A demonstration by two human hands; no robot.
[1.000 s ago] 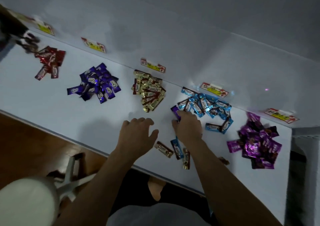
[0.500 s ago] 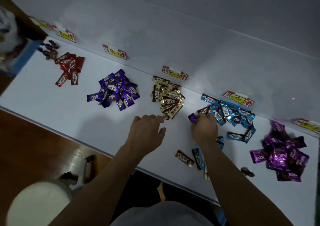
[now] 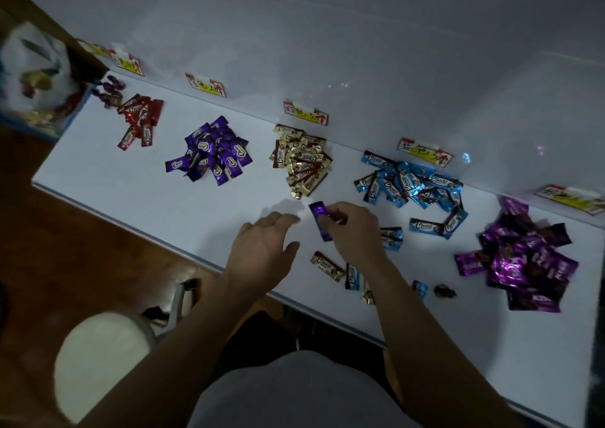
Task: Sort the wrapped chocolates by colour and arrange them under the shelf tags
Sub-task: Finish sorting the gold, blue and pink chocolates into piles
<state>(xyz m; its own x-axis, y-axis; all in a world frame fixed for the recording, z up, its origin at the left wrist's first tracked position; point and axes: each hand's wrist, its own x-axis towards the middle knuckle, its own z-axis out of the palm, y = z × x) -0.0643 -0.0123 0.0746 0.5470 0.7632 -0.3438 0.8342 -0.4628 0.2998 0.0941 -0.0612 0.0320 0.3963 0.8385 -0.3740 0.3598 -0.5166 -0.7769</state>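
My right hand (image 3: pixel 355 231) pinches a dark purple wrapped chocolate (image 3: pixel 320 218) just above the white shelf top (image 3: pixel 114 178). My left hand (image 3: pixel 263 252) hovers beside it, fingers relaxed and holding nothing. Along the back lie sorted piles: a red pile (image 3: pixel 140 119), a dark purple pile (image 3: pixel 212 154), a gold pile (image 3: pixel 302 160), a light blue pile (image 3: pixel 415 183) and a magenta pile (image 3: pixel 523 257). Each sits below a paper shelf tag (image 3: pixel 306 113). Loose chocolates lie near the front edge: a gold one (image 3: pixel 327 266) and a blue one (image 3: pixel 353 276).
Several small dark round sweets (image 3: pixel 109 92) lie at the far left of the shelf. A plastic bag (image 3: pixel 36 77) with more sweets stands left of the shelf. A white stool (image 3: pixel 101 362) is on the wooden floor at lower left. One brown sweet (image 3: pixel 443 291) lies by the front edge.
My right hand has lifted the dark purple chocolate away from the light blue pile and carried it left, toward my left hand. The view has shifted left.
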